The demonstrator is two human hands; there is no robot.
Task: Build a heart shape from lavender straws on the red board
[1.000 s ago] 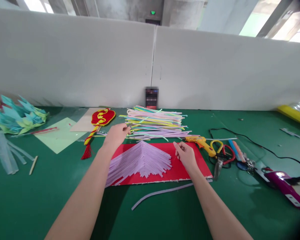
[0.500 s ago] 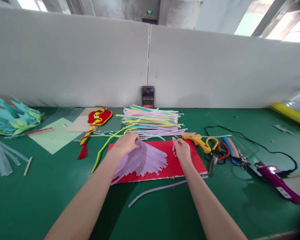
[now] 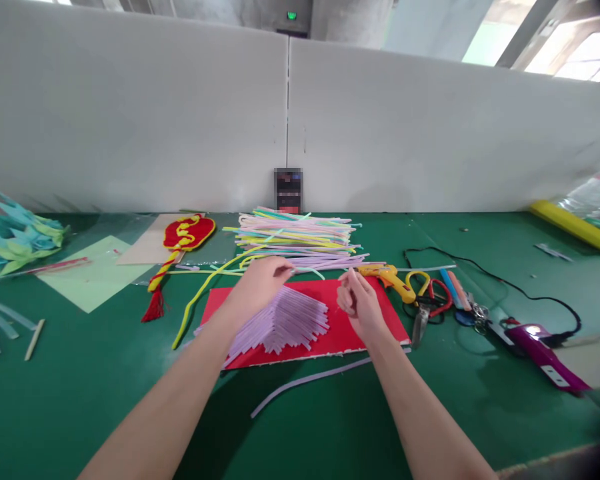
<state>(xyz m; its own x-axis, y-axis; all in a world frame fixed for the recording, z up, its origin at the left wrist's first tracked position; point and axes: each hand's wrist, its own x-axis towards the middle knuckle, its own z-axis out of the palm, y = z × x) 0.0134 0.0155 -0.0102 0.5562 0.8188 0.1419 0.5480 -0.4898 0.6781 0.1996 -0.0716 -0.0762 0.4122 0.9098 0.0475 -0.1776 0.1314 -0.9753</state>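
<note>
A fan of purple pipe cleaners [image 3: 285, 321] laid in a V-shaped pattern rests on a red board [image 3: 340, 330] with a ragged white front edge. Above the fan's upper left side is my left hand [image 3: 264, 283], its thumb and fingers pinched together, pointing right. My right hand [image 3: 359, 301] is curled closed over the board's right part, fingertips up. Anything in either pinch is too small to make out. In front of the board lies one loose purple pipe cleaner [image 3: 305, 380], partly under my right forearm. Behind my hands is a pile of coloured pipe cleaners [image 3: 300, 233].
To the right lie a yellow glue gun [image 3: 393, 280], scissors [image 3: 423, 320], keys [image 3: 477, 317] and a purple corded tool [image 3: 545, 353]. A red-and-yellow fan ornament [image 3: 187, 233], green paper [image 3: 87, 277] and teal paper petals [image 3: 17, 233] are at left. A phone [image 3: 289, 190] leans on the white partition [image 3: 180, 113].
My left hand has lifted off the top of the purple fan, its fingers reaching further right. My right hand has curled tighter, close to its former place. The whole view has shifted slightly.
</note>
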